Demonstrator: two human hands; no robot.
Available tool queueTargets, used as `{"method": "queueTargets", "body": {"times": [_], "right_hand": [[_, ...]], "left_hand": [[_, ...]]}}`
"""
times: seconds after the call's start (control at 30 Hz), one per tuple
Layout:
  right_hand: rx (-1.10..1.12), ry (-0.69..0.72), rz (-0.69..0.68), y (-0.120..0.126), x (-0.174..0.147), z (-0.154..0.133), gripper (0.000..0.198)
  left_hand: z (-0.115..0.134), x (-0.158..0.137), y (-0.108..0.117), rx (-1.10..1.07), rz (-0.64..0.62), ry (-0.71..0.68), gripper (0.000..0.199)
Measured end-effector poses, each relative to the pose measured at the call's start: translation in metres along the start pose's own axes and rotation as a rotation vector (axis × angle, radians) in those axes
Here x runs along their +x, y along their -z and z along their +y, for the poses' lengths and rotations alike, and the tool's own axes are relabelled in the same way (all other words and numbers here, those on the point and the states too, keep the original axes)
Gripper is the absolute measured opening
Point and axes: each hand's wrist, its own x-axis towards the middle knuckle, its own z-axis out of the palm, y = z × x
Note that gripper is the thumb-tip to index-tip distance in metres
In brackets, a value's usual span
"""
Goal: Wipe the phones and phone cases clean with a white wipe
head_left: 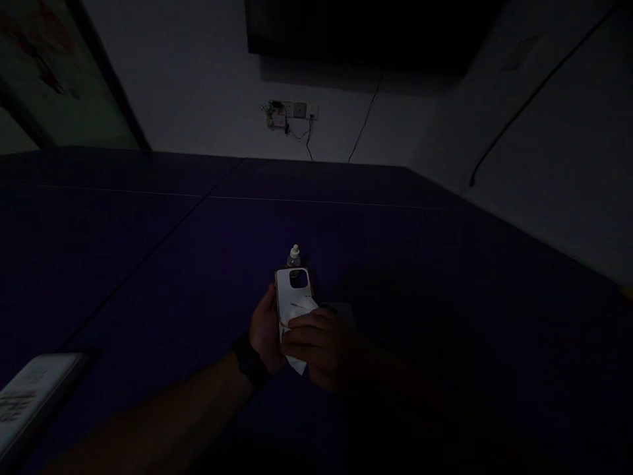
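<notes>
A pale phone case (285, 293) with a dark rim and a large camera cutout is held up in my left hand (266, 330), its fingers wrapped round the left side and lower part. My right hand (316, 346) presses a crumpled white tissue (302, 307) against the lower part of the case. The fingers of this hand are bent over the tissue, and one corner hangs below them. Just beyond the top of the case stands a small clear bottle (293, 257) with a white cap. The room is very dark, so finer detail is lost.
Both hands are above a dark blue surface (173, 277). At the lower left lies a white box with printing (37, 382). A faint flat sheet (343, 311) sits behind my right hand. Sockets with cables (289, 112) are on the far wall, under a dark screen (366, 33).
</notes>
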Motion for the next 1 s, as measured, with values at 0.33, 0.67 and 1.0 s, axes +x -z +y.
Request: {"method": "queueTargets", "body": {"times": [0.33,0.67,1.0], "right_hand": [[-0.099,-0.187,0.315,0.002,0.001,-0.001,0.023],[0.018,-0.178,0.146,-0.005,0.007,-0.016,0.019],[0.012,-0.065,0.143,-0.004,0.003,0.004,0.019]], "left_hand": [[-0.004,0.003,-0.011,0.126,0.053,-0.113,0.062],[0.001,0.003,-0.006,0.051,0.050,-0.070,0.063],[-0.001,0.005,0.002,0.038,-0.021,-0.036,0.057]]}}
